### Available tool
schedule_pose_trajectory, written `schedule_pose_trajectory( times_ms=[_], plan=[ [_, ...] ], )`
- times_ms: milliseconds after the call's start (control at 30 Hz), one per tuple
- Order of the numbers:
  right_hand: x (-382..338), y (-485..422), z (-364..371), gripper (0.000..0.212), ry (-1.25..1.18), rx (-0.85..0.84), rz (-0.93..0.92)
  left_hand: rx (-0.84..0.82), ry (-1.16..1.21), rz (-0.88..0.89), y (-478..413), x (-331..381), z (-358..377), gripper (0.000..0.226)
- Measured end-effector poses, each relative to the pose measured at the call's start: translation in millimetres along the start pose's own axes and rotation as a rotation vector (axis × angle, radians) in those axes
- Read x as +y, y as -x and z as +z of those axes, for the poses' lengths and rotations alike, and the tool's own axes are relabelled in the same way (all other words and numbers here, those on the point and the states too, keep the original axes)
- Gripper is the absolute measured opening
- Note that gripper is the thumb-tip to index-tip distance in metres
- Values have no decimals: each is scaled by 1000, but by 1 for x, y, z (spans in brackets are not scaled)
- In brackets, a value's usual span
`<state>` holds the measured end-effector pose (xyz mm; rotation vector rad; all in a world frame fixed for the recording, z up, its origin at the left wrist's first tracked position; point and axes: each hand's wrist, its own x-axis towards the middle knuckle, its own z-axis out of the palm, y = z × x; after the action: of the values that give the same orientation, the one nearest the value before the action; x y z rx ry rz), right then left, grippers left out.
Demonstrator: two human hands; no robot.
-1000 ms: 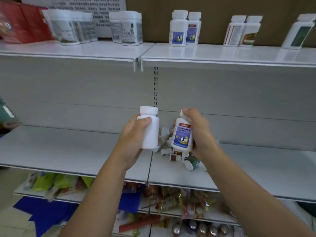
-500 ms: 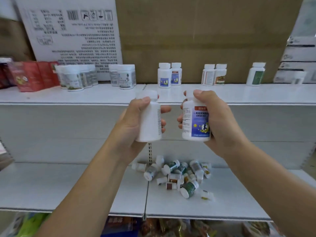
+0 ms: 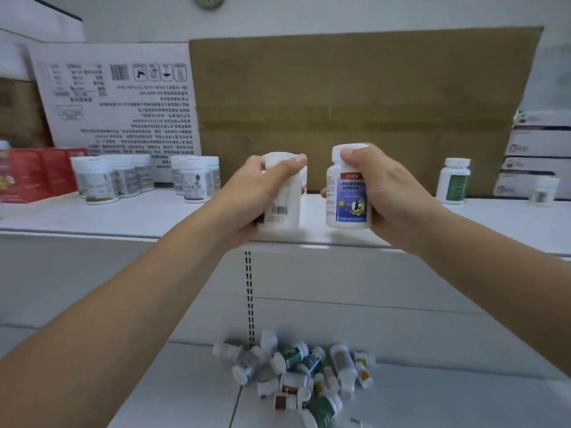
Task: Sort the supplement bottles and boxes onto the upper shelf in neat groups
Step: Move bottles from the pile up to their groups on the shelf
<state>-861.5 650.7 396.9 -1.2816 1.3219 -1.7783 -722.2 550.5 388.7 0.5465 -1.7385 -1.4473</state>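
My left hand [image 3: 253, 193] grips a white bottle [image 3: 282, 208] with its barcode side toward me, upright over the front of the upper shelf [image 3: 154, 217]. My right hand [image 3: 389, 193] holds a second white bottle with a blue label [image 3: 347, 196], upright and just to the right of the first. Both bottles hover at the shelf's front edge; I cannot tell whether they touch it. The two hands hide the bottles that stand behind them.
On the upper shelf stand red boxes [image 3: 34, 174], two clusters of white jars [image 3: 111, 177] [image 3: 196, 179], a green-label bottle [image 3: 454, 180] and a small bottle [image 3: 542, 191]. Cardboard [image 3: 355, 103] forms the back wall. A heap of small bottles [image 3: 296, 375] lies on the lower shelf.
Both hands rose from above the lower shelf's heap to the upper shelf's front edge, each carrying its bottle. My view tilted upward as they went.
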Motion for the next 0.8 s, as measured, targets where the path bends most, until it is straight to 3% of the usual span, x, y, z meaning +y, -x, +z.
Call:
schedule_pose_trajectory(
  times_ms=[100, 167, 367, 567, 700, 800],
  plan=[
    [5, -20, -23, 12, 31, -61, 33, 8, 120, -161, -23, -2, 14, 32],
    [11, -31, -36, 12, 57, -115, 46, 36, 119, -158, -36, -8, 17, 26],
    [23, -60, -57, 19, 158, -235, 96, 6, -389, 11, -57, -9, 7, 30],
    [30, -87, -65, 33, 456, -238, -82, -15, -931, 169, -78, 11, -10, 36],
    [33, -103, -67, 48, 570, -344, -154, -67, -1011, 179, -89, 16, -28, 45],
    [37, -119, -61, 57, 737, -349, -229, -41, -966, 175, -101, 10, -46, 37]
  ],
)
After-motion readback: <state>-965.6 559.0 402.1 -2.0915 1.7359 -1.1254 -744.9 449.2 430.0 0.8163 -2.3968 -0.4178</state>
